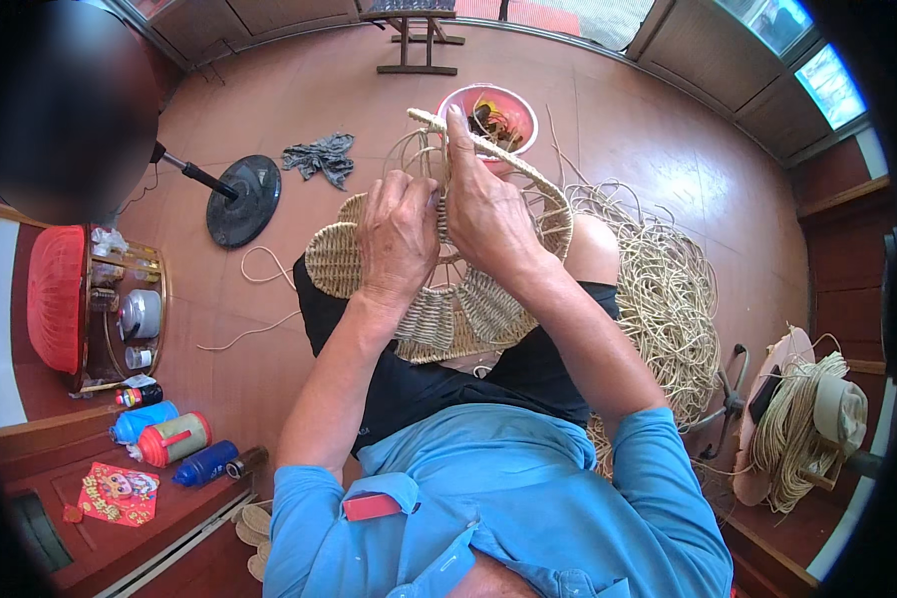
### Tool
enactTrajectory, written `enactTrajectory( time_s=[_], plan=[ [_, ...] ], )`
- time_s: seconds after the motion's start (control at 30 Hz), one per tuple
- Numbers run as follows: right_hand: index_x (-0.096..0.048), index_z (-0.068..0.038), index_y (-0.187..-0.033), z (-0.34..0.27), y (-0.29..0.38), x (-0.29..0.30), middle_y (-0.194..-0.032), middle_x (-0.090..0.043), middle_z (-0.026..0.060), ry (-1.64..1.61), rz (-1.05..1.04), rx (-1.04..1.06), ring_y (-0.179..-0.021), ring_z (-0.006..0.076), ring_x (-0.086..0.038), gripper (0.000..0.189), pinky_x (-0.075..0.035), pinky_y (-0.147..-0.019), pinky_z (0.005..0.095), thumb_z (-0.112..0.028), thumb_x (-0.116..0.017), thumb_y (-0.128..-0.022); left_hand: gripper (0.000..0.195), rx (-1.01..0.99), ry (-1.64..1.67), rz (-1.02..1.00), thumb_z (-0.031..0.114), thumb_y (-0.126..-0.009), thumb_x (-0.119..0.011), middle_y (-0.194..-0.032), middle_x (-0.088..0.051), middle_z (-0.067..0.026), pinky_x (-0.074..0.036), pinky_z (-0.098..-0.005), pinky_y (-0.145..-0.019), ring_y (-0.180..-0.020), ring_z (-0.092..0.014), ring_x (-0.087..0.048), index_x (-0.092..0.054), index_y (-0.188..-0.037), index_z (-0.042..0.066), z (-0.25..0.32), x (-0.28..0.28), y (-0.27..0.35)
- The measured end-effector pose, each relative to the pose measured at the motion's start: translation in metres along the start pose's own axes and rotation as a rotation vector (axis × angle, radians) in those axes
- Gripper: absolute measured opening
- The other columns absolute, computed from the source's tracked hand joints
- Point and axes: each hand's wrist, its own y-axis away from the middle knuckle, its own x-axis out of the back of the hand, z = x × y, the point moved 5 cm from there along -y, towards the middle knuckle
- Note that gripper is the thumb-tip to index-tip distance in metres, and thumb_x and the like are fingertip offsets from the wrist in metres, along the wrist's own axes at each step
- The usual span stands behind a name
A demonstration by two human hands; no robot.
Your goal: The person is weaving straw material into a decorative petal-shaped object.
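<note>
A woven straw or rope piece (424, 318) with rounded, petal-like panels rests across my lap. My left hand (400, 235) grips its upper middle, fingers bent around a narrow woven strip. Close beside it, my right hand (489, 205) pinches the same area, one digit stretched up along the thick curved rim (523, 166). Thin bare strands (415, 153) loop out above the left fingers. Below both hands, thin spokes show in an open gap at the centre. The exact spot where the fingertips meet the weave is hidden.
To my right lies a big tangled heap of cord (661, 291), with a coil of cord (785, 441) beyond it. A pink basin (519, 112) stands ahead. A fan base (244, 202) and a grey rag (320, 157) are front left; a rack (123, 314) and flasks (173, 439) stand left.
</note>
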Motion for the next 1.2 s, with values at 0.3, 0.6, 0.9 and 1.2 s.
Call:
enactTrajectory(
  time_s=[0.3,0.6,0.9,1.2],
  plan=[
    [-0.035,-0.007,-0.168,0.006,0.001,-0.008,-0.097,-0.071,0.0214,-0.268,0.299,-0.01,-0.07,0.0363,-0.07,0.077,-0.058,-0.069,0.046,-0.008,-0.063,-0.097,0.013,0.015,0.002,0.017,0.011,-0.1,-0.068,-0.1,-0.065,-0.015,-0.052,-0.0488,-0.089,-0.099,-0.037,-0.065,-0.073,-0.107,0.002,-0.002,0.002,0.002],
    [-0.058,-0.007,-0.151,0.113,0.046,0.078,-0.079,-0.054,-0.01,-1.042,0.144,-0.463,-0.058,-0.0005,-0.037,0.058,-0.029,-0.049,0.0189,-0.011,-0.064,-0.094,0.016,-0.182,0.01,0.015,0.006,-0.093,-0.076,-0.108,-0.07,-0.0078,-0.056,-0.043,-0.091,-0.103,-0.028,-0.068,-0.073,-0.108,0.009,0.018,-0.009,-0.001],
    [-0.067,-0.011,-0.134,0.412,0.264,0.338,-0.095,-0.065,-0.0037,-0.917,0.966,-0.733,-0.053,0.0013,-0.041,0.035,-0.027,-0.041,0.0205,-0.022,-0.074,-0.101,0.013,-0.136,0.073,-0.092,0.01,-0.091,-0.078,-0.099,-0.073,-0.0081,-0.058,-0.0431,-0.089,-0.097,-0.029,-0.07,-0.075,-0.104,0.008,0.02,-0.027,-0.015],
    [-0.06,-0.021,-0.083,0.495,0.589,0.449,-0.069,-0.053,-0.0061,-0.678,1.206,-1.141,-0.045,0.0115,-0.044,0.009,-0.03,-0.037,0.0273,-0.022,-0.067,-0.09,0.008,-0.078,0.099,-0.163,0.009,-0.092,-0.076,-0.096,-0.075,-0.0088,-0.057,-0.0447,-0.088,-0.095,-0.03,-0.072,-0.075,-0.099,0.007,0.022,-0.029,-0.025]
  ],
)
